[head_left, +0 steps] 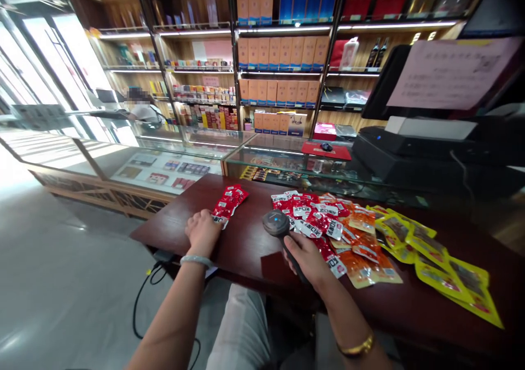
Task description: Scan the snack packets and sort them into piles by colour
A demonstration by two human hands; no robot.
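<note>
My right hand (307, 258) is closed round the handle of a black barcode scanner (277, 223), whose head points away over the dark wooden table (246, 244). My left hand (202, 231) rests curled on the table, its fingers on the near end of a small stack of red snack packets (228, 201). A larger heap of red packets (311, 219) lies just beyond the scanner. Orange packets (361, 250) and yellow packets (443, 260) spread to the right of it.
A glass display counter (164, 162) runs behind the table. A black till with a screen (410, 140) stands at the right, beside a red mouse mat (326, 150). Shelves of boxes (279, 53) fill the back wall. Another person (141, 107) is behind the far counter. A cable (141, 299) hangs to the floor.
</note>
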